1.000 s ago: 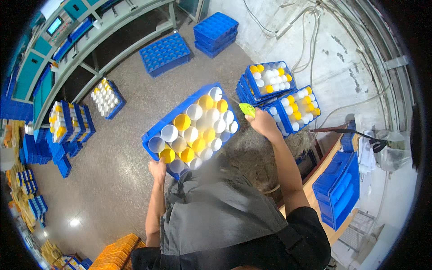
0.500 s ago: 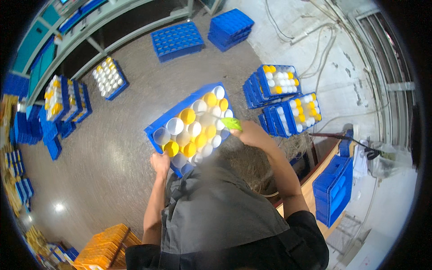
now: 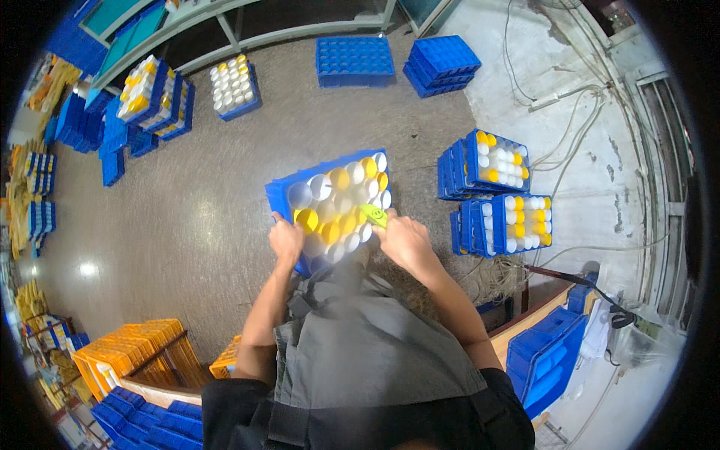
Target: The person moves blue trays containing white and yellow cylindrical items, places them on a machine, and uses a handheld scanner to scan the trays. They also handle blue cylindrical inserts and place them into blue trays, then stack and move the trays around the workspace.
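1. The right hand (image 3: 405, 238) is closed around a small lime-green plastic piece (image 3: 374, 215), holding it at the near right edge of the blue plastic compartment crate (image 3: 281, 196); the left hand (image 3: 286, 240) grips the crate's near left rim, thumb over the edge.
2. The crate sits tilted on the grey speckled floor (image 3: 202, 217) directly ahead of the person, its round cells filled with white and yellow cylindrical caps (image 3: 337, 202), glossy and smooth on top.
3. The green piece touches the crate's rim beside the yellow caps; half a second ago it was over the crate's far right part, and the right hand has drawn closer to the body.
4. To the right stand two stacks of blue crates (image 3: 487, 195) holding the same white and yellow caps, near a stained pale wall with loose cables (image 3: 570, 127).
5. Farther off lie an unfilled blue grid crate (image 3: 354, 60) and a stack of blue crates (image 3: 439, 64) just beside it.
6. At upper left, more filled crates (image 3: 234, 88) sit near a grey metal rack.
7. At lower left stand orange plastic crates (image 3: 135, 352); at lower right, blue bins (image 3: 547, 360).
8. The person's grey fabric apron (image 3: 360, 352) fills the lower centre.
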`<state>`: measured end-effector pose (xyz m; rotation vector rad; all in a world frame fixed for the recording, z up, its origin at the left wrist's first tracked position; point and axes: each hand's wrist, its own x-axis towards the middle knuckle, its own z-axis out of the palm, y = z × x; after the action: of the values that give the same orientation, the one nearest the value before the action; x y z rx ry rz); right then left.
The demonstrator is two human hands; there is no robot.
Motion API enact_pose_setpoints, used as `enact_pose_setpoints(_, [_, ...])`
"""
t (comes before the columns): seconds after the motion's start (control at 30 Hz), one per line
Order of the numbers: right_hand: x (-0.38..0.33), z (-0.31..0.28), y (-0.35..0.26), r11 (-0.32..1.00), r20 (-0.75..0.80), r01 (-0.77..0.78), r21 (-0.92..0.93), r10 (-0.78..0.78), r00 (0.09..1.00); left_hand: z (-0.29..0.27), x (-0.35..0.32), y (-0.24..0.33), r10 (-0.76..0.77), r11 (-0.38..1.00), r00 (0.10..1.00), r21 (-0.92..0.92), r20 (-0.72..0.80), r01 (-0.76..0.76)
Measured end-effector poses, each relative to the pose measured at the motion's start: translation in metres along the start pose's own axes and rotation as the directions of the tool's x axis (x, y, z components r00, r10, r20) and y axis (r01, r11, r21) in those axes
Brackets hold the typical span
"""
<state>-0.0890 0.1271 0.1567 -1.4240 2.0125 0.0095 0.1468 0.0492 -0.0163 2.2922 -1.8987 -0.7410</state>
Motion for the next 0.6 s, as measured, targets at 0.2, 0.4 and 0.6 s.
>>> enact_pose_setpoints(0.2, [-0.035, 0.03, 0.027, 0.994, 0.2, 0.105, -0.006, -0.102, 0.975, 0.013, -0.024, -0.013, -0.086, 0.996, 0.994, -0.029, -0.068, 0.084])
enact_pose_setpoints(0.4, [-0.055, 0.066, 0.045, 0.987, 0.171, 0.16, -0.036, -0.151, 0.973, 0.009, -0.041, -0.026, -0.19, 0.977, 0.976, -0.117, -0.108, 0.177])
enact_pose_setpoints(0.6, [-0.044, 0.047, 0.069, 0.999, 0.121, -0.003, -0.032, 0.007, 0.993, -0.002, -0.065, -0.053, -0.232, 0.955, 0.965, -0.217, -0.122, 0.202])
